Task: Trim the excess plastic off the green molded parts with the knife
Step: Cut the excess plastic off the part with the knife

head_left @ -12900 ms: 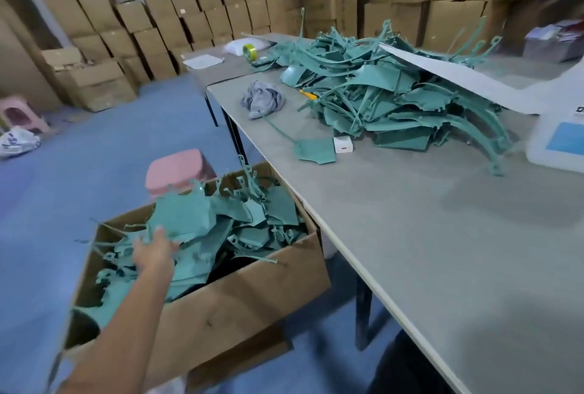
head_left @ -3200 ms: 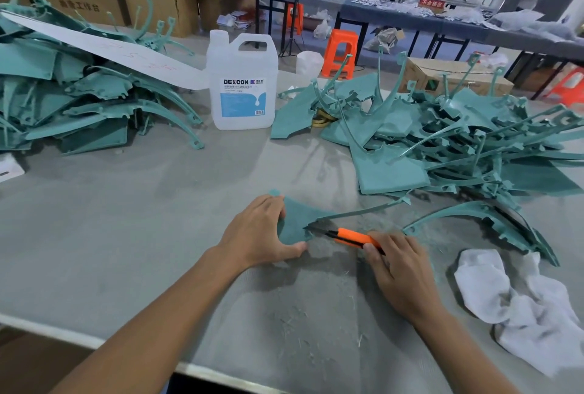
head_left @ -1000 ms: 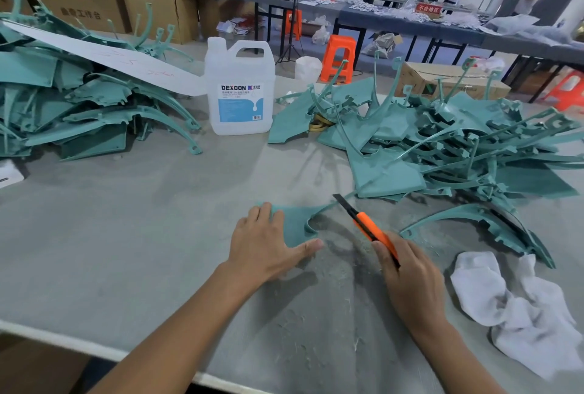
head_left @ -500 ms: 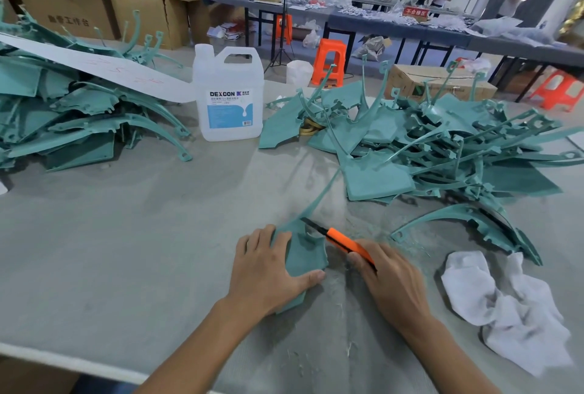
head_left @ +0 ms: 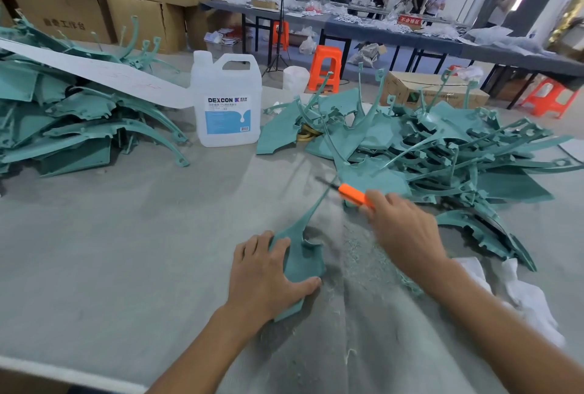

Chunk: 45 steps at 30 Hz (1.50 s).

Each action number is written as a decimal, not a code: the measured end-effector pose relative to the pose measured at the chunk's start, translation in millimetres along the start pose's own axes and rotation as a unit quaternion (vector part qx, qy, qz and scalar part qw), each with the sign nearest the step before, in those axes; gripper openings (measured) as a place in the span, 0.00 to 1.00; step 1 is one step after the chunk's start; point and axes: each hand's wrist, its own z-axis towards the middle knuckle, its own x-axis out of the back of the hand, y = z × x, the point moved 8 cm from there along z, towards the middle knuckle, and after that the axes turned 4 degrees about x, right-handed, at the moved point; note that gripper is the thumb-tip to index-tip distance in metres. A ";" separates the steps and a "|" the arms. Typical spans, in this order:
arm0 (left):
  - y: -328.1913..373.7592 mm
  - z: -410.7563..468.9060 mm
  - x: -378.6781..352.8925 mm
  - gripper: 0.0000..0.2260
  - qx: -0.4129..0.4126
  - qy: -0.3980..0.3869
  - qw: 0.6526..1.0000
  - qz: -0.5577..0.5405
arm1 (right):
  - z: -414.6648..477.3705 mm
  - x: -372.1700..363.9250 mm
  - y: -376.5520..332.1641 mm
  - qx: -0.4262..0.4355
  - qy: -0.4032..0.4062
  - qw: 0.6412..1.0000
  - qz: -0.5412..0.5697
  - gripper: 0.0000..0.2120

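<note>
Our left hand [head_left: 265, 276] is flat on the green part [head_left: 303, 259], fingers spread and fairly straight, thumb on its near edge, pressing it onto the worktop [head_left: 110, 235]. The part lies at centre front, wide end under the palm, thin stem running away and to the right. Our right hand [head_left: 404, 229] is curled round the knife [head_left: 354, 195] by the orange handle, dark blade out and pointing left, just past the stem's far tip. It is motion-blurred, so we can't tell whether the blade touches the plastic. Fine green shavings [head_left: 363, 262] are scattered on the worktop between the hands. A big heap of green parts [head_left: 442, 147] sits behind the right hand, and a second heap [head_left: 63, 122] is well off at far left with a long white strip [head_left: 94, 73] lying across it. A clear DEXCON jug [head_left: 226, 103] stands upright between the heaps. A crumpled white cloth [head_left: 521, 292] lies just right of our right forearm.
</note>
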 end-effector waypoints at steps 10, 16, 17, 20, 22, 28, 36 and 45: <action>0.3 -1.2 1.1 0.44 0.002 -0.008 1.000 -0.009 | 27.4 21.7 34.1 -0.073 -0.006 0.993 -0.090 0.13; 0.7 -1.0 -0.7 0.45 0.000 -0.005 1.000 -0.005 | -19.0 -3.0 -17.0 0.081 -0.087 0.992 -0.027 0.14; 0.1 -0.9 -0.8 0.45 0.003 -0.006 1.000 -0.007 | -23.7 -10.5 -16.3 0.083 -0.103 0.991 -0.036 0.14; -0.1 -0.4 -0.5 0.45 0.001 -0.012 1.000 -0.006 | -4.6 -6.5 21.3 -0.006 -0.066 0.997 -0.041 0.11; -0.3 -0.8 -2.0 0.46 0.001 -0.027 1.000 0.003 | 11.1 15.4 66.3 -0.126 0.012 0.992 0.014 0.13; -4.1 2.1 1.5 0.45 -0.026 -0.089 0.996 -0.010 | -4.0 28.4 66.6 -0.140 0.075 0.971 0.180 0.15; -58.7 -14.3 29.2 0.47 -0.055 -0.254 0.966 -0.009 | -64.8 -24.8 48.6 -0.259 0.069 0.881 0.390 0.12; 50.9 60.6 32.3 0.11 -0.081 -0.122 0.946 -0.289 | -108.0 -53.7 17.7 -0.331 0.128 0.839 0.413 0.19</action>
